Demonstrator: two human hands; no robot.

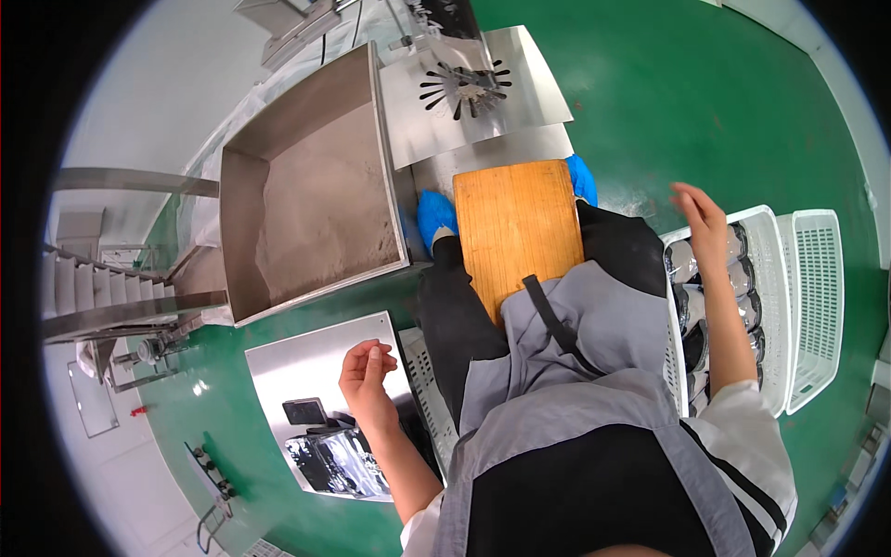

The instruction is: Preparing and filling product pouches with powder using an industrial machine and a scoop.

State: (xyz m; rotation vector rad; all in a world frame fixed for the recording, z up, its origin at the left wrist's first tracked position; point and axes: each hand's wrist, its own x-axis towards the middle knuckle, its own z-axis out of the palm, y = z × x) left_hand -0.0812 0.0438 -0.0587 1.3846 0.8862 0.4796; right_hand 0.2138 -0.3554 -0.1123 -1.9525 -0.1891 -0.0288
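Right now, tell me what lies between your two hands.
In the head view, the wooden board on the aproned lap lies between left hand and right hand.

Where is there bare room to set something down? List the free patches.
Free: the wooden board on the lap; the steel plate ahead of the left hand, short of the dark packets. Crowded: the white basket under the right hand, packed with pouches; the powder-filled steel bin.

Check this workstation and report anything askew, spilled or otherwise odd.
Nothing looks spilled or damaged. One oddity: the wooden board rests on the person's lap, not on a table. The powder in the metal bin is heaped unevenly. Both hands, left hand and right hand, are empty.
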